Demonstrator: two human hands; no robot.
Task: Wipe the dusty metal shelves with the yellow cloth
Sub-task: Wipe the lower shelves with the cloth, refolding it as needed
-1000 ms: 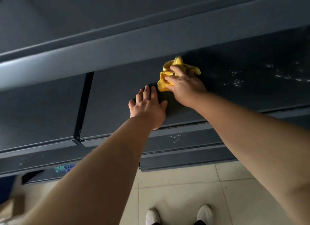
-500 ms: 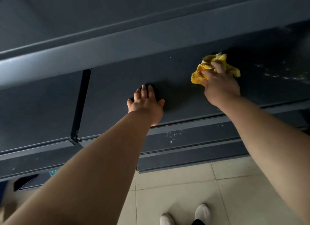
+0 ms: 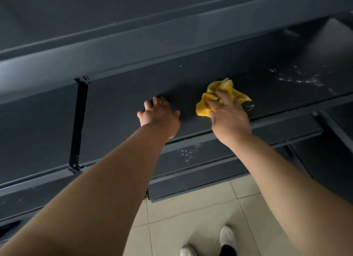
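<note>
A dark grey metal shelf [image 3: 118,103] runs across the view at arm height. My right hand [image 3: 228,116] presses a crumpled yellow cloth [image 3: 214,97] onto it, fingers closed over the cloth. My left hand [image 3: 158,115] rests on the same shelf just left of the cloth, holding nothing, fingers curled against the metal. White dust smears [image 3: 301,80] lie on the shelf to the right of the cloth.
Another shelf edge [image 3: 133,53] overhangs above. A black upright bracket [image 3: 78,122] stands at the left. A lower shelf [image 3: 210,156] carries a dust patch [image 3: 188,151]. Below are beige floor tiles [image 3: 191,208] and my white shoes [image 3: 227,236].
My right hand carried the cloth right along the shelf, then back left and nearer the front edge. My left hand stayed in place, its fingers curling more.
</note>
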